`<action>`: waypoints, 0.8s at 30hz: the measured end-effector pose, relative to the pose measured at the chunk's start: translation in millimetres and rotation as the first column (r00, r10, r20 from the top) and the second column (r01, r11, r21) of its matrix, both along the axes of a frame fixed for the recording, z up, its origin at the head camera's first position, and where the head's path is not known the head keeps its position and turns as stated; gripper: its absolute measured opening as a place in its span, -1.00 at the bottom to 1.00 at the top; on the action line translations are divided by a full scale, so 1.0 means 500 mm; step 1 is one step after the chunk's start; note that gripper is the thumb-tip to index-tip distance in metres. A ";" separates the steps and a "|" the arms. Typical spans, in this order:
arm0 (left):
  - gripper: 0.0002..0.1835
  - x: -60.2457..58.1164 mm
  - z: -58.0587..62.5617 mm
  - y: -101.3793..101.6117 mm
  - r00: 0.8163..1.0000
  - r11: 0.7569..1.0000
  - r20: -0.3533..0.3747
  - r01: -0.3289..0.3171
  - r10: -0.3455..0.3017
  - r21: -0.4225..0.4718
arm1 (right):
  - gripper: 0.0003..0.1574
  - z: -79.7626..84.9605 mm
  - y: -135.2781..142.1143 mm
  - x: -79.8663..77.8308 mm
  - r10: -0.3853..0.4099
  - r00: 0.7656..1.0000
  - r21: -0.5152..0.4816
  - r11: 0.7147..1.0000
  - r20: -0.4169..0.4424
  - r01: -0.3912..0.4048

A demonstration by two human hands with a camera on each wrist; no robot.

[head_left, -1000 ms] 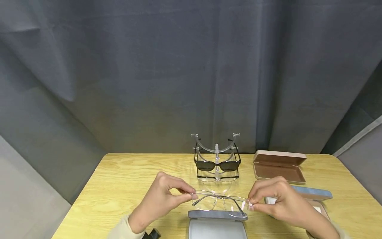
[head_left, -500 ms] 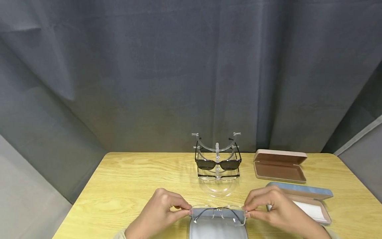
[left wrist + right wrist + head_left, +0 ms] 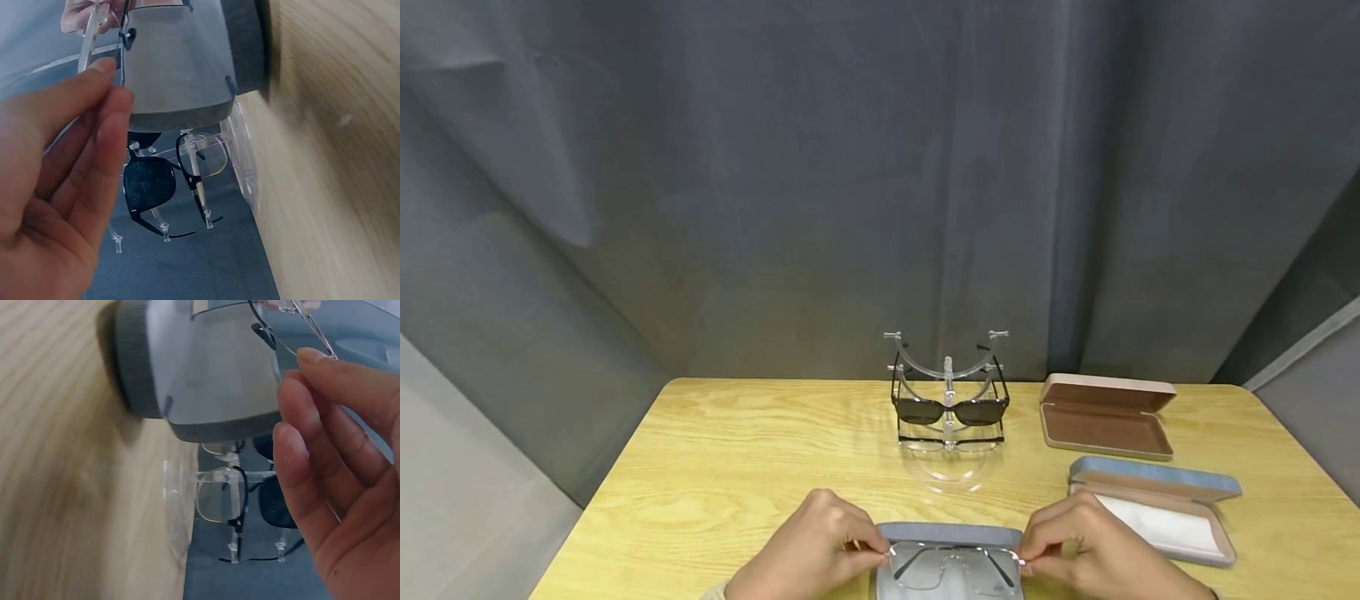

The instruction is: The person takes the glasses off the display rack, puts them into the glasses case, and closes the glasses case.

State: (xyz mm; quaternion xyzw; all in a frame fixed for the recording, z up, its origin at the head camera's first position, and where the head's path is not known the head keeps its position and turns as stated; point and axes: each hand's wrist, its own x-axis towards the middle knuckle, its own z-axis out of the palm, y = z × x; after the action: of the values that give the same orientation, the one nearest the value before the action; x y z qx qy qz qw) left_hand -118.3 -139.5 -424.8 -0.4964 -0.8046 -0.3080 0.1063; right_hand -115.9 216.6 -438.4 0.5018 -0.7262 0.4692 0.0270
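Note:
In the head view a pair of thin-rimmed clear glasses (image 3: 955, 550) hangs over an open grey eyeglass case (image 3: 951, 531) at the table's front. My left hand (image 3: 820, 546) pinches one end of the frame between thumb and fingers. The opposite end is pinched by my right hand (image 3: 1090, 546). Dark temple tips show folded behind the lenses. Both wrist views show the case, as a grey shell (image 3: 169, 75) in the left one, close beside the fingertips. Whether the glasses touch the case lining I cannot tell.
Behind the case stands a clear display rack (image 3: 948, 371) bearing black sunglasses (image 3: 917, 412) and black-browed glasses (image 3: 917, 440). To the right lie an open brown case (image 3: 1105, 429) and an open blue case (image 3: 1157, 475) with a white cloth (image 3: 1165, 525). A grey curtain (image 3: 820, 208) hangs behind.
Both hands have moved down and toward the front of the table, carrying the glasses from above the case's far edge to over its inside. The rack and other cases stay put.

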 end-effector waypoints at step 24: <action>-0.65 0.008 -0.046 0.020 0.970 0.941 -0.218 -0.167 0.104 -0.295 | -0.67 -0.056 -0.013 0.001 -0.093 0.974 0.217 0.966 -0.204 0.138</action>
State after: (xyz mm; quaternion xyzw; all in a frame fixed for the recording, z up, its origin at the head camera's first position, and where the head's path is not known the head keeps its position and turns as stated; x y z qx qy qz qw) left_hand -114.2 -129.4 -447.7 -0.4786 -0.8606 -0.1180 0.1279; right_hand -115.5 210.3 -466.2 0.5011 -0.7976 0.3291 0.0664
